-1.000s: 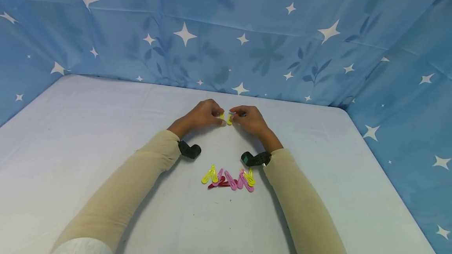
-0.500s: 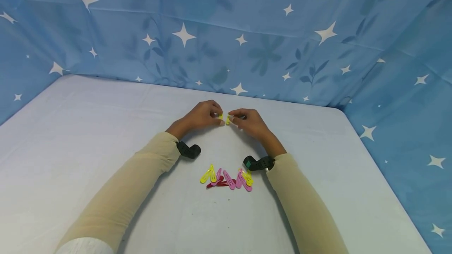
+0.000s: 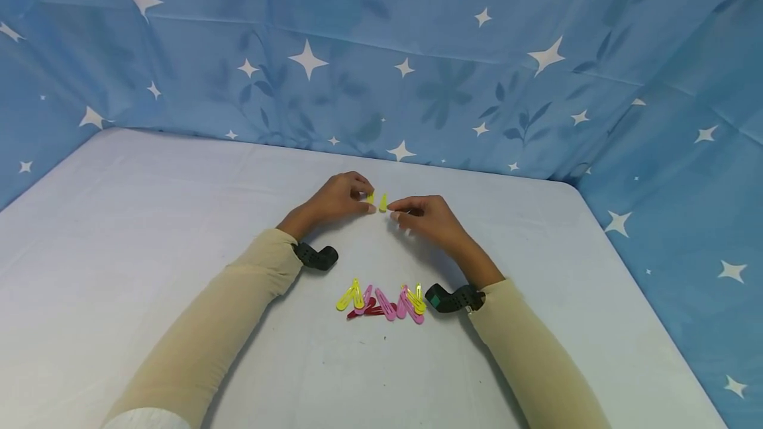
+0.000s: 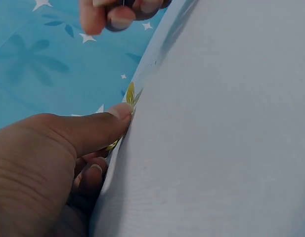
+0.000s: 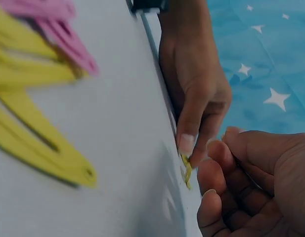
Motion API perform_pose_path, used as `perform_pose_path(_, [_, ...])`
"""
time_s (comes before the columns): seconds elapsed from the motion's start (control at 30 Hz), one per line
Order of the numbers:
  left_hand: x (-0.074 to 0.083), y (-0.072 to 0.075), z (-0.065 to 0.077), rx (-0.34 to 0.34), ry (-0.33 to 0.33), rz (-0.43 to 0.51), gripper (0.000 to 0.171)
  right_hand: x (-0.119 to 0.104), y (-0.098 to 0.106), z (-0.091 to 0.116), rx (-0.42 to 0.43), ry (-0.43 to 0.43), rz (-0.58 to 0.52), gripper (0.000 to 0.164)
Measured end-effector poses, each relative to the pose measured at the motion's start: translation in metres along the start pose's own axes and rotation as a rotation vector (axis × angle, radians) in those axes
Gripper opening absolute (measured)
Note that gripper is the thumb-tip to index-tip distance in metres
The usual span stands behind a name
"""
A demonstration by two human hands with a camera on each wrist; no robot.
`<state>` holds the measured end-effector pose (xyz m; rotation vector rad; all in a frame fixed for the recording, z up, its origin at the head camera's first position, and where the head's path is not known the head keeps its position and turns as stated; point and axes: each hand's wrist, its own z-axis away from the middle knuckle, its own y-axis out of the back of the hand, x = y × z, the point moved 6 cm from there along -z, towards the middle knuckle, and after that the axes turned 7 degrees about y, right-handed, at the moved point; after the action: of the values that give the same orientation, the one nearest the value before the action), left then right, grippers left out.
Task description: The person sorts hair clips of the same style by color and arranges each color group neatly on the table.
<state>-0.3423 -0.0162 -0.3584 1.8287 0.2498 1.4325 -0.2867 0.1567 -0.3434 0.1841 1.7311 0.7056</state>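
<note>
Seen from the person's seat, with twelve o'clock pointing away, the left hand [image 3: 336, 198] pinches the first yellow clip [image 3: 371, 198] between thumb and fingers near the far edge of the white-covered table [image 3: 268, 363]; in the left wrist view the thumb lies along it, covering much of it. At three o'clock from that clip, just beside it, the second yellow clip [image 3: 383, 204] sits on the cloth with its narrow end towards twelve and its broad end towards six. The right hand [image 3: 432, 218] is at about four o'clock from the second clip, its fingers bent and holding nothing; the forefinger tip is right by the clip, though I cannot tell if it touches. The thumb and forefinger tips are close together, and whether they meet is unclear. Well towards six o'clock from both hands lies a loose cluster of clips: yellow ones [image 3: 344, 299] at its nine o'clock side, red ones [image 3: 378, 310] low near the middle, pink ones [image 3: 385, 304] across the centre and right, and further yellow ones [image 3: 414, 300] at three. A black device sits on the left wrist [image 3: 317, 257] and another on the right [image 3: 454, 298], each by a tan sleeve [image 3: 530, 363]. A blue star-patterned curtain [image 3: 357, 18] hangs at twelve.
</note>
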Motion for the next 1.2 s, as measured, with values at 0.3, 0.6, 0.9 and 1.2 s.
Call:
perform_pose_path(0.3, [0.000,0.000,0.005,-0.006,-0.034,-0.007,0.043,-0.029,-0.032,0.023,-0.194,0.107,-0.042,0.021])
perform_pose_path(0.6, [-0.001,0.000,0.005,-0.008,-0.040,-0.010,0.044,-0.043,-0.051,0.037,-0.342,0.179,-0.053,0.021])
perform_pose_path(0.9, [-0.002,0.002,0.007,0.010,-0.017,-0.008,0.042,-0.049,-0.070,0.047,-0.457,0.186,-0.060,0.023])
perform_pose_path(1.2, [-0.001,0.000,0.005,0.013,-0.022,0.008,0.042,-0.054,-0.074,0.053,-0.451,0.205,0.017,0.024])
